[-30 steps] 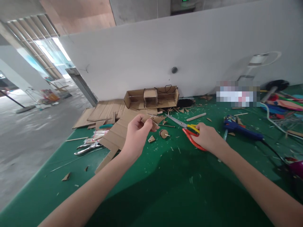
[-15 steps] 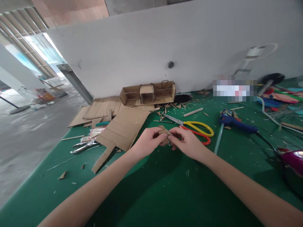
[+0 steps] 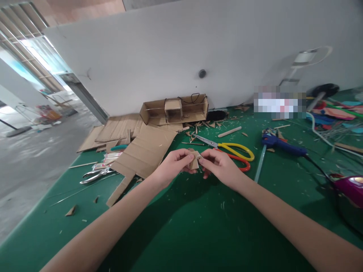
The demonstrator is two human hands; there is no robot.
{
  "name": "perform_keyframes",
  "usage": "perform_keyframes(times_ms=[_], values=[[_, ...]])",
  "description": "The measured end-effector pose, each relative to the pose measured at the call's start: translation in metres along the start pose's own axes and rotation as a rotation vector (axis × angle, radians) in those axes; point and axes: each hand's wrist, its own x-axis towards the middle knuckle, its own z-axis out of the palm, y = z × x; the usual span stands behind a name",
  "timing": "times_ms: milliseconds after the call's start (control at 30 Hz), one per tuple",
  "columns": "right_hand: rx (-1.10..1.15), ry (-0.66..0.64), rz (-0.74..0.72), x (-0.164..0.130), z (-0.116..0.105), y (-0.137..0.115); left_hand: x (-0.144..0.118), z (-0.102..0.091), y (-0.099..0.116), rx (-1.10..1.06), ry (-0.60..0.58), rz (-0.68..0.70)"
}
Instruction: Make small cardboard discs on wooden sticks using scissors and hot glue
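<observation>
Above the green table, a small piece of cardboard [image 3: 194, 161] is pinched between the thumb and fingers of my left hand [image 3: 178, 163]. My right hand [image 3: 216, 161] grips the same piece at its right edge, thumb on top. The fingers beneath the piece are partly hidden. Just beyond my right hand lie scissors [image 3: 236, 148] with one yellow and one orange-red handle, their blades pointing back and left. A large cut sheet of cardboard [image 3: 149, 149] lies to the left of my left hand.
A long cardboard box [image 3: 172, 111] with a black cord stands against the wall. Silver pliers [image 3: 96, 175] lie on the left. To the right are a blue glue gun [image 3: 283, 145] with its cable and a shiny magenta object [image 3: 351, 189]. Cardboard scraps litter the green table [image 3: 181, 234].
The cardboard piece has been turned in my fingers, so a flatter, lighter face now shows. Both hands stay close together around it. The view has shifted slightly.
</observation>
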Motion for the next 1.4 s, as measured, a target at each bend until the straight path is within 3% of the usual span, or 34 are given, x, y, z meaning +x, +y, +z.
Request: perform_keyframes(times_ms=[200,300,533,767,933,1133,1400], values=[[-0.005,-0.003,-0.032,-0.0001,-0.0002,0.0016,-0.0013,0.0024,0.0003,-0.195,-0.029,-0.126],[-0.019,0.001,-0.032,-0.0003,0.0001,0.0029,-0.0013,0.0031,0.0003,-0.172,-0.025,-0.131],[-0.112,-0.01,-0.007,-0.0023,-0.0018,0.0018,-0.0023,0.0014,0.0036,0.445,0.018,0.188],[-0.122,-0.014,0.01,0.0001,-0.002,0.0029,-0.0051,0.0009,0.0025,0.707,0.057,0.354],[-0.106,-0.009,0.006,0.0017,-0.0015,0.0049,-0.0036,0.0017,0.0011,0.652,0.09,0.324],[-0.133,-0.024,-0.055,0.0006,-0.0021,0.0025,-0.0014,0.0042,0.0018,0.354,0.058,0.15],[-0.151,-0.034,-0.115,-0.0005,-0.0023,0.0055,-0.0033,0.0059,0.0056,0.143,0.041,0.043]])
